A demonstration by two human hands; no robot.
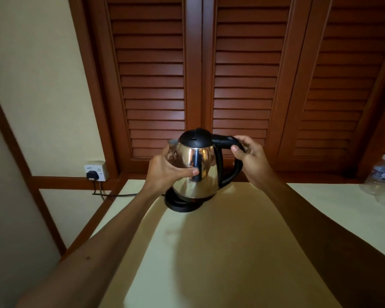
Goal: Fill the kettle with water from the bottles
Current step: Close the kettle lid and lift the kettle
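A steel kettle (pixel 206 172) with a black lid and black handle sits tilted over its black base (pixel 182 204) at the far middle of the table; its lid is down. My left hand (pixel 165 172) grips the kettle's steel body from the left, thumb across the front. My right hand (pixel 251 158) grips the top of the black handle. Clear plastic water bottles (pixel 382 178) with white caps stand at the table's far right edge, partly cut off by the frame.
The pale table (pixel 220 252) runs toward me, its left edge beside a wall. A wall socket (pixel 97 171) with a black plug sits at the left; its cord runs to the base. Brown louvered doors (pixel 242 85) stand behind the table.
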